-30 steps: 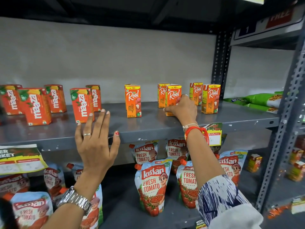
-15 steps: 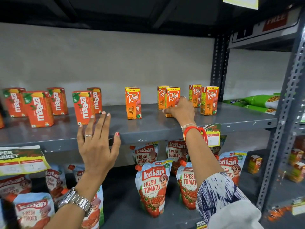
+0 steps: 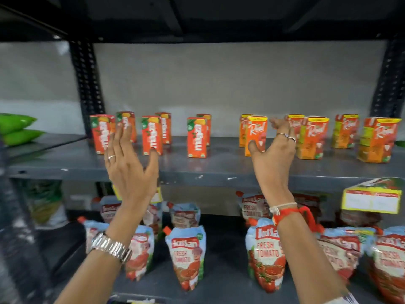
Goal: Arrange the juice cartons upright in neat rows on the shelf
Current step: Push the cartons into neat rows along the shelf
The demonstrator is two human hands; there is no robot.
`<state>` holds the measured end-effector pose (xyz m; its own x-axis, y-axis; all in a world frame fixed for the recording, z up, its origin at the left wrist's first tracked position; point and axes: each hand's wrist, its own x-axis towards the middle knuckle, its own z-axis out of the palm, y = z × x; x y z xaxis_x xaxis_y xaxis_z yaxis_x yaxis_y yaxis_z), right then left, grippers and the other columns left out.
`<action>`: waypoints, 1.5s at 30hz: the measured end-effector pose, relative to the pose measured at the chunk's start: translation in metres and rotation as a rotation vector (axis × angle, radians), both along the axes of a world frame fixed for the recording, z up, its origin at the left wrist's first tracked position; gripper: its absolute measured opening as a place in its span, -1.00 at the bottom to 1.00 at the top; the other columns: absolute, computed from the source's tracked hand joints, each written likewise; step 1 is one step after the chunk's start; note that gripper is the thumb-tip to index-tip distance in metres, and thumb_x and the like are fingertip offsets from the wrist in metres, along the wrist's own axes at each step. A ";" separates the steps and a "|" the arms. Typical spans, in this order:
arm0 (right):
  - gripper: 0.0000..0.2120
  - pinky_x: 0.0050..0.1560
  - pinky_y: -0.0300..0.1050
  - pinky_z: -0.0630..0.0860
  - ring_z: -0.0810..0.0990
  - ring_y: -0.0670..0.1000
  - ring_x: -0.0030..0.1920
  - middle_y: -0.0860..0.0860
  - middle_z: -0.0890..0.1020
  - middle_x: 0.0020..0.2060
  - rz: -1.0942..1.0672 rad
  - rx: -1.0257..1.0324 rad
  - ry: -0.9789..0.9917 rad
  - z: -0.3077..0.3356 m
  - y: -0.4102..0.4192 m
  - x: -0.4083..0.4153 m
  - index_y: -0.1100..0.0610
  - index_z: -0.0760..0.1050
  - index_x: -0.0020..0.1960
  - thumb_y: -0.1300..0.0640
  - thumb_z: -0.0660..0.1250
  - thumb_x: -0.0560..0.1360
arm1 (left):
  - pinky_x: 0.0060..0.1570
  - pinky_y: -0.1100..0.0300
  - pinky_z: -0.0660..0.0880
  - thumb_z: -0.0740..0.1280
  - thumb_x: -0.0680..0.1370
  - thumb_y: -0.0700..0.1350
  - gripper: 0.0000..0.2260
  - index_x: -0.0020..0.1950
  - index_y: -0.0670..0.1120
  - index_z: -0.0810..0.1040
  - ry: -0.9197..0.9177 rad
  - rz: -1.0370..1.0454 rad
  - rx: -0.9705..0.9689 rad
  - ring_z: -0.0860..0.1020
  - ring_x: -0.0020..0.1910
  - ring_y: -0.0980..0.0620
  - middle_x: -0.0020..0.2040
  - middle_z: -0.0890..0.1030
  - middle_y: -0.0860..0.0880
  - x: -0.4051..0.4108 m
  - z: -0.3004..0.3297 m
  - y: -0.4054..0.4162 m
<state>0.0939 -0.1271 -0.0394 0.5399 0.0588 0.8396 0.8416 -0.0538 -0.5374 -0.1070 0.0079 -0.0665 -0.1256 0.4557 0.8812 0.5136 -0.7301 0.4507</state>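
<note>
All juice cartons stood upright on the grey shelf [image 3: 219,172], red Maaza cartons [image 3: 196,137] left and orange Real cartons [image 3: 312,137] right in loose pairs, so only tightening seemed left, while left hand [image 3: 129,163] and right hand [image 3: 274,154] hovered spread, holding nothing.

Motion blur is smearing everything, worst toward the edges; wide-angle distortion is bending the uprights, and shadow is darkening the top.
</note>
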 end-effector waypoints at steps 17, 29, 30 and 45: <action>-0.42 0.11 -0.01 0.47 0.54 0.20 0.19 0.19 0.55 0.15 0.391 -0.580 0.282 0.019 0.164 -0.152 0.20 0.34 0.13 -0.07 0.52 0.32 | 0.24 0.04 0.35 0.50 0.34 0.01 -0.22 0.43 -0.19 0.21 0.117 -0.291 -0.629 0.42 0.31 -0.17 0.35 0.44 -0.17 -0.105 0.038 0.155; -0.30 0.13 0.01 0.47 0.54 0.21 0.21 0.17 0.56 0.19 0.168 -0.589 0.204 0.016 0.191 -0.157 0.20 0.25 0.32 -0.08 0.48 0.36 | -0.05 0.24 0.35 0.49 0.31 0.14 -0.42 0.24 -0.10 0.50 0.332 -0.364 -0.599 0.54 0.11 -0.03 0.18 0.59 -0.06 -0.094 0.040 0.185; -0.32 0.13 0.00 0.47 0.54 0.21 0.21 0.17 0.56 0.19 0.168 -0.585 0.200 0.016 0.191 -0.157 0.20 0.25 0.32 -0.07 0.47 0.37 | -0.05 0.23 0.35 0.48 0.33 0.13 -0.45 0.22 -0.10 0.52 0.343 -0.357 -0.586 0.54 0.10 -0.04 0.16 0.60 -0.07 -0.094 0.039 0.185; -0.33 0.13 0.00 0.48 0.53 0.20 0.22 0.18 0.55 0.20 0.224 -0.596 0.219 0.018 0.182 -0.165 0.22 0.24 0.32 -0.07 0.46 0.40 | -0.03 0.18 0.39 0.47 0.34 0.11 -0.44 0.23 -0.15 0.48 0.290 -0.325 -0.584 0.54 0.12 -0.08 0.17 0.58 -0.13 -0.096 0.037 0.176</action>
<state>-0.0713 0.0552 -0.0211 0.6145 0.6090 0.5016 0.7422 -0.2306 -0.6293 -0.2027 0.1843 -0.0291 0.2980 0.8364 0.4600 0.4694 -0.5480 0.6923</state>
